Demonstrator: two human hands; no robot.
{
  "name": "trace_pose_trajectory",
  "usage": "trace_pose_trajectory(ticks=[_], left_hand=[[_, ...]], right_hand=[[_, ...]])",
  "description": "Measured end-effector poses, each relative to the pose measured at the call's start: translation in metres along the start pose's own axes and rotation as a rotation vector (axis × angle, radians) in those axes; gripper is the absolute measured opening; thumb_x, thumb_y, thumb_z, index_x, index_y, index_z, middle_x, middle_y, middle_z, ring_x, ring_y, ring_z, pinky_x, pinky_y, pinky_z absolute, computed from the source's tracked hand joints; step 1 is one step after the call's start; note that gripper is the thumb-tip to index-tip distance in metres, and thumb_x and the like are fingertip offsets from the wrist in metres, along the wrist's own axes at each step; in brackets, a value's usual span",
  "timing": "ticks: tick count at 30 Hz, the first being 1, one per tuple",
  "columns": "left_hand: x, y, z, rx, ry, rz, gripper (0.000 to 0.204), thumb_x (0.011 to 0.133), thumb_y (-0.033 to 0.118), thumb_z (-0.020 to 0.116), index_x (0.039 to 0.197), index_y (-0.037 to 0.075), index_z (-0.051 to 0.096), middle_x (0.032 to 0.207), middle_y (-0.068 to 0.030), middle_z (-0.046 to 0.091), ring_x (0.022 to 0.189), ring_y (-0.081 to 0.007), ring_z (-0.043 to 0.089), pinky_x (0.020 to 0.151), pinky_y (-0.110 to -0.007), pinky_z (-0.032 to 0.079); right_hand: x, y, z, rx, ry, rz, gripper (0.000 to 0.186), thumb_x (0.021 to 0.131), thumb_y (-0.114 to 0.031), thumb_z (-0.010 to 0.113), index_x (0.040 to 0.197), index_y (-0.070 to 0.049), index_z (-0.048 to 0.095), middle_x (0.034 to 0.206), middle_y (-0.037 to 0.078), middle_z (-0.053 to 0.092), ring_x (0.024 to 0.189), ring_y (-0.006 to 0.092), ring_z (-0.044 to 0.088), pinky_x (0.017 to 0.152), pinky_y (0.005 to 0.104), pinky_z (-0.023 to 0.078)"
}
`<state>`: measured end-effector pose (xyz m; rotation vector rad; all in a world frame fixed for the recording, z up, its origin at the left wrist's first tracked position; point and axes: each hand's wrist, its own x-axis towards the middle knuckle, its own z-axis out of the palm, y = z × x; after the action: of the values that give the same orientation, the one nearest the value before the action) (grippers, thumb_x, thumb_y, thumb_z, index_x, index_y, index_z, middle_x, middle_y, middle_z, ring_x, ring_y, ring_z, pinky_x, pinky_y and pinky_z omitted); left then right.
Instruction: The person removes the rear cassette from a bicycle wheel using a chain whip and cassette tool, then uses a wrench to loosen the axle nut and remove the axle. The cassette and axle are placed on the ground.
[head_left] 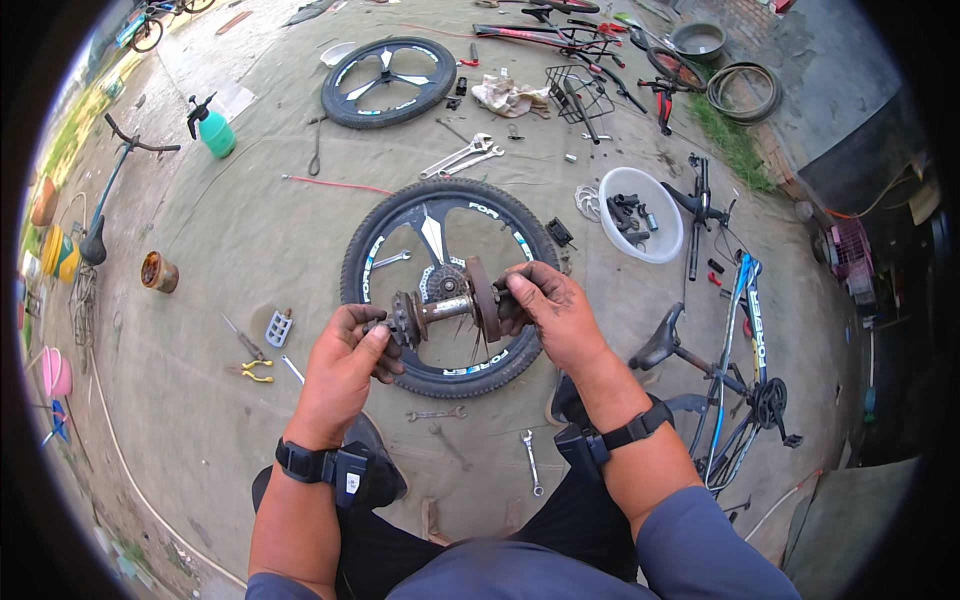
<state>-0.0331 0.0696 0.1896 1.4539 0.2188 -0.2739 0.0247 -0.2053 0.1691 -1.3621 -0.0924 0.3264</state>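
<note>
A dirty, rusty bicycle wheel hub [447, 308] is held level in front of me, with a sprocket-like toothed part at its left end and a wide brown drum at its right. My left hand [345, 362] pinches the left end of it between blackened thumb and fingers. At the right end, my right hand [548, 308] is closed on the axle beside the drum; its fingertips are partly hidden. Below the hub, a bicycle wheel [434, 236] with a black tyre and broad white-and-black spokes lies flat. An open-end wrench [391, 259] rests within that wheel.
A white tub [673, 232] of small black parts and a blue bicycle frame [738, 375] are at the right. Adjustable wrenches [457, 155] and a second wheel [388, 83] lie beyond. Yellow-handled pliers [250, 372] and a pedal [279, 327] lie left; a combination wrench [532, 462] lies near my feet.
</note>
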Motion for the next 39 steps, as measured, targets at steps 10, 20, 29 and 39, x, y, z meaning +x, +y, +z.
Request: trace_pose_trajectory(ticks=[10,20,29,39], left_hand=[[-0.001,0.000,-0.004,0.175,0.040,0.025,0.026,0.110,0.025,0.050,0.116,0.000,0.054,0.086,-0.0070,0.065,0.068,-0.0131,0.065,0.058,-0.025,0.049],[0.004,-0.011,-0.003,0.034,0.052,-0.015,0.037,0.108,0.036,0.054,0.108,0.000,0.054,0.093,-0.0117,0.069,0.075,-0.0185,0.071,0.064,-0.029,0.058],[0.003,-0.010,0.002,-0.081,-0.002,-0.116,0.059,0.097,0.040,0.073,0.121,-0.008,0.049,0.101,-0.0167,0.070,0.084,-0.0205,0.072,0.067,-0.030,0.059],[0.001,-0.010,0.001,-0.145,-0.090,-0.238,0.060,0.098,0.026,0.072,0.142,-0.006,0.049,0.113,-0.0128,0.071,0.090,-0.0213,0.073,0.073,-0.029,0.061]], right_hand=[[0.003,-0.004,0.001,-0.035,-0.043,0.055,0.023,0.101,-0.019,0.066,0.116,-0.001,0.062,0.093,0.005,0.067,0.077,0.0118,0.066,0.068,0.0268,0.054],[0.002,-0.004,-0.003,-0.155,-0.155,-0.029,0.021,0.098,-0.007,0.068,0.117,0.002,0.061,0.106,0.005,0.065,0.098,0.0115,0.065,0.087,0.0295,0.058],[0.002,-0.010,-0.006,-0.162,-0.190,-0.044,0.024,0.094,-0.002,0.073,0.116,0.001,0.063,0.109,0.003,0.066,0.101,0.0100,0.064,0.090,0.0277,0.055],[0.000,-0.014,0.002,-0.140,-0.199,-0.083,0.026,0.094,-0.008,0.075,0.116,0.000,0.064,0.109,0.003,0.067,0.100,0.0099,0.065,0.087,0.0262,0.054]])
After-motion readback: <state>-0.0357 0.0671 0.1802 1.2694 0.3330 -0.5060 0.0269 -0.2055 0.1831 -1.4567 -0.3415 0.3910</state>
